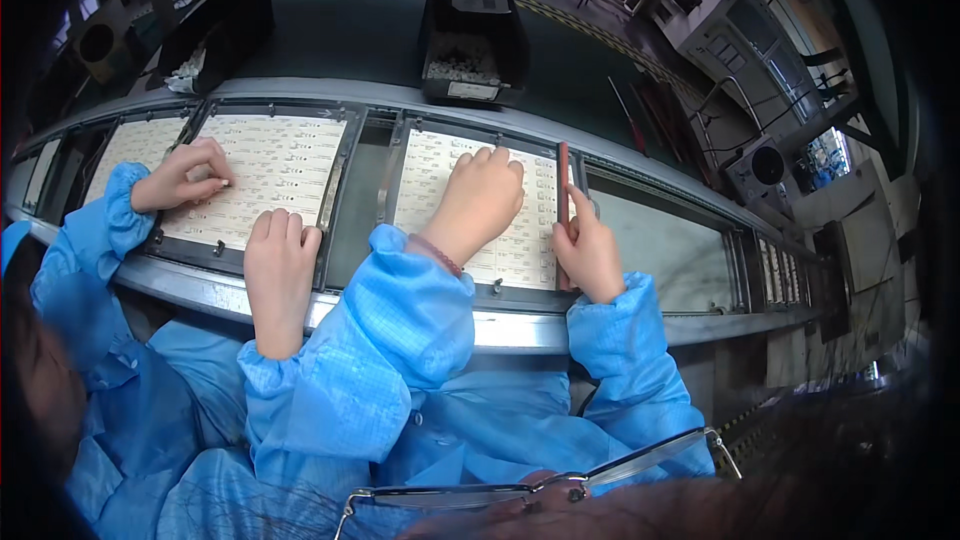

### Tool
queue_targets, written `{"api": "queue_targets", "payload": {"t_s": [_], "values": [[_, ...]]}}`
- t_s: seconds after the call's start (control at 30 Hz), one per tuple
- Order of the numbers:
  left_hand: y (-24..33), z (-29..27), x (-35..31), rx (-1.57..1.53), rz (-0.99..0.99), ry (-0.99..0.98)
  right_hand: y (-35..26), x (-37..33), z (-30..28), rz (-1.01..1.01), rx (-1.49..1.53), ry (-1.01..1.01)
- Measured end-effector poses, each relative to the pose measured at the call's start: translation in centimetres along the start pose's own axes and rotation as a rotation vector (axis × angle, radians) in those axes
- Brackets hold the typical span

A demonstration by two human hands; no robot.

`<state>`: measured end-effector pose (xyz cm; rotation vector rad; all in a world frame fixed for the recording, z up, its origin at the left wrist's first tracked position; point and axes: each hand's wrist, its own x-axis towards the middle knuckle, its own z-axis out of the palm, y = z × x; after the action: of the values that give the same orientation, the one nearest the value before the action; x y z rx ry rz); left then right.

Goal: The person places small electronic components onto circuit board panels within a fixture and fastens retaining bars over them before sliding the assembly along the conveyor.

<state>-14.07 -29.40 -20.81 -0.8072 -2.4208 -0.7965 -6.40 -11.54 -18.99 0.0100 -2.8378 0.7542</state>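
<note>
My left hand (pixel 478 198) is over a pale circuit-board panel (pixel 425 172), which sits in a dark frame. Its fingers are curled down onto the panel, and the back of the hand hides whatever they hold. A reddish-brown bar (pixel 563 175) lies along the panel's right edge. My right hand (pixel 595 258) grips that bar, with the thumb pressed to its side and the index finger pointing up along it. Rows of small white parts show on the panel. Both my forearms are in blue sleeves.
To the left, a co-worker's two hands (pixel 282 265) work over another framed panel (pixel 290 155). A black bin (pixel 518 50) of small white parts stands beyond the conveyor rail (pixel 510 332). Another dark bin (pixel 235 35) is at the far left. A thin red-handled tool (pixel 637 135) lies at the far right.
</note>
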Motion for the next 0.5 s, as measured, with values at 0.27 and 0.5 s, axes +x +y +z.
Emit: {"api": "queue_targets", "payload": {"t_s": [0.27,0.5], "values": [[0.1,0.2,-2.0,0.02,0.072,-0.31,-0.7,1.0,1.0,0.034,-0.027,-0.064],[0.1,0.4,-1.6,-0.014,-0.006,-0.321,-0.4,1.2,2.2,0.068,-0.007,-0.097]]}}
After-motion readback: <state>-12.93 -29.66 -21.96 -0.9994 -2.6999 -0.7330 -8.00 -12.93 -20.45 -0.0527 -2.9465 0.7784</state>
